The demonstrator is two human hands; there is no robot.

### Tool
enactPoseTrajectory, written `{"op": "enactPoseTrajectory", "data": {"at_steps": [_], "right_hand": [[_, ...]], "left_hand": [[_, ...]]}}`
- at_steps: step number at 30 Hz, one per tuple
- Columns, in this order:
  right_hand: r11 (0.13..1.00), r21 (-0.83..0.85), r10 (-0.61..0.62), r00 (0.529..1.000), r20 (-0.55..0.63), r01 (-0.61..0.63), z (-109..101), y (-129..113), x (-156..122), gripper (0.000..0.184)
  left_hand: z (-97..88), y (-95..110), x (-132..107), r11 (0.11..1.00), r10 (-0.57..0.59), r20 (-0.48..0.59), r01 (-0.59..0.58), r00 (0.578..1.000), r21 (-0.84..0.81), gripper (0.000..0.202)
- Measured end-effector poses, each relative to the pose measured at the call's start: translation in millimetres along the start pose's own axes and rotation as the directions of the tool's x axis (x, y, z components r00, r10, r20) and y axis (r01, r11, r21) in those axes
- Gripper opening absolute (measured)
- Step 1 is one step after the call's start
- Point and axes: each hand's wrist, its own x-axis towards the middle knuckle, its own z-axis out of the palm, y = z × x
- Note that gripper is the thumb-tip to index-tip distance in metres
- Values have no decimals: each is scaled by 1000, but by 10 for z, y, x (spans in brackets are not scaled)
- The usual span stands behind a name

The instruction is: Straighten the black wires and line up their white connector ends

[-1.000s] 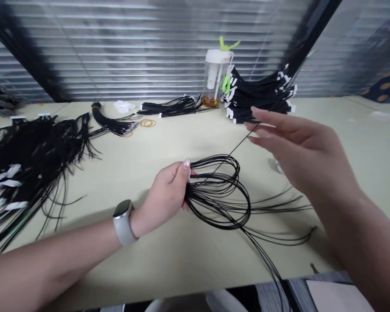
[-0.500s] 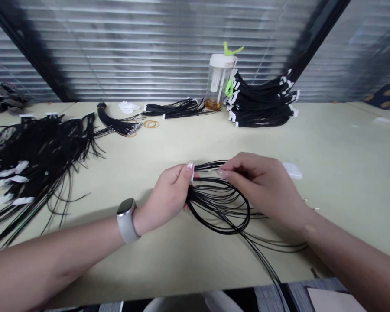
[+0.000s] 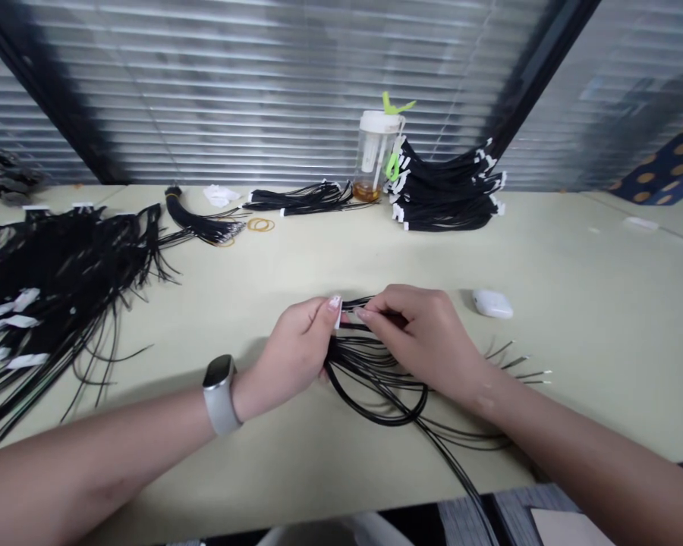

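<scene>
My left hand (image 3: 296,345), with a grey-banded watch (image 3: 221,394) on its wrist, grips a white connector (image 3: 338,312) and the bundle of black wires (image 3: 369,368) around it. The wires loop below the fingers. Some trail toward the table's front edge, and others end in bare metal tips (image 3: 538,378) to the right. Beside the connector's right face, my right hand (image 3: 432,337) is closed in a pinch on a thin black wire. Its fingertips are close to the connector; whether the wire's end is inside cannot be made out.
Loose black wire harnesses (image 3: 73,265) heap at the left. Along the back lie a tied wire bundle (image 3: 196,220), rubber bands (image 3: 260,224), wired connectors (image 3: 301,199), a drink bottle (image 3: 372,155) and stacked harnesses (image 3: 449,193). A white earbud case (image 3: 492,303) sits beyond my right hand.
My right hand has moved left, bringing its fingertips closer to the white connector. My left hand keeps its grip. The view has shifted slightly, and the earbud case now shows fully.
</scene>
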Motion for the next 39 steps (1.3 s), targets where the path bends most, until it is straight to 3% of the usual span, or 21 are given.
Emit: {"op": "enactPoseTrajectory", "data": {"at_steps": [18, 26, 39], "right_hand": [[984, -173, -43, 997, 61, 53, 48, 4, 11, 25], [971, -192, -132, 989, 69, 143, 47, 67, 2, 19], [917, -303, -264, 964, 25, 260, 59, 97, -38, 26]], "left_hand": [[9, 29, -27, 999, 40, -5, -40, 999, 29, 41], [12, 39, -10, 999, 29, 4, -29, 1000, 26, 42], [1, 19, -21, 998, 34, 31, -36, 999, 44, 40]]}}
